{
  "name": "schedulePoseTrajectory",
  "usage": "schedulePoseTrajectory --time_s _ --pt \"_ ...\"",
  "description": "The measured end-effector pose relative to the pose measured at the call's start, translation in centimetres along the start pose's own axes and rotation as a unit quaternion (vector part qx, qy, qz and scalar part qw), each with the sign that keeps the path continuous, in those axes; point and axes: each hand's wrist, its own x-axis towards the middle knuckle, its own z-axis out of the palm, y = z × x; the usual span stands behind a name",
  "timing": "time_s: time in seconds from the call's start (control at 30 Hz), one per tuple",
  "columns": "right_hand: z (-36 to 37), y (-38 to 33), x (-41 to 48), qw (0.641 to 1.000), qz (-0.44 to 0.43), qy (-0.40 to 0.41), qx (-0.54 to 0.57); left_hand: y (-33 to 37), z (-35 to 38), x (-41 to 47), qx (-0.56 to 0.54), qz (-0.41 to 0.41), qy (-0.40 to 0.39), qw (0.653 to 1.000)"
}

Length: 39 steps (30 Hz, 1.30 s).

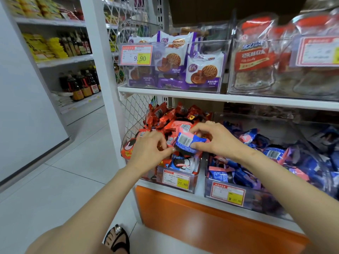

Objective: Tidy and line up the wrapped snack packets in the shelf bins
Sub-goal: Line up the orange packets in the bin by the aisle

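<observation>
A sandalled foot [117, 239] stands on the tiled floor as a person tidies a shop's lower shelf. The left hand [148, 149] and right hand [218, 140] meet over the clear left-hand bin [192, 186], the fingers of both pinching one blue-and-pink snack packet [187, 141] just above the heaped red packets [165, 116]. It looks misplaced there and probably belongs with the blue packets [275, 153] in the neighbouring bin [227, 194]. Purple biscuit packs [205, 72] stand upright on the shelf above.
</observation>
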Motion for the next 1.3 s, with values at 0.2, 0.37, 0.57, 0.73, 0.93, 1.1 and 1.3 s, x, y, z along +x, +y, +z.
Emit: schedulePoseTrajectory --time_s 0.2,0.37,0.57,0.73,0.93,1.1,1.3 --pt "0.9 0.6 0.4 0.967 -0.066 0.004 -0.246 0.0 0.7 -0.1 0.035 -0.029 -0.022 0.999" --pt "1.0 1.0 1.3 0.964 -0.039 0.030 -0.260 0.0 1.4 -0.1 0.131 -0.012 -0.126 0.983" --pt "1.3 1.2 1.8 0.973 -0.010 0.026 -0.228 0.5 2.7 0.4 0.188 -0.052 -0.178 0.965" --pt "1.3 1.1 1.6 0.975 -0.008 0.021 -0.220 0.7 3.2 0.4 0.180 -0.086 -0.202 0.959" --pt "1.1 0.8 1.1 0.976 -0.012 0.026 -0.216 1.2 2.9 0.3 0.008 -0.142 -0.174 0.974" --pt "1.2 1.0 1.1 0.979 -0.013 0.032 -0.202 2.0 3.4 -0.2 0.057 -0.135 -0.173 0.974" --pt "1.3 1.3 0.9 0.985 -0.012 0.045 -0.166 2.0 3.1 -0.2 -0.070 -0.163 -0.137 0.975"
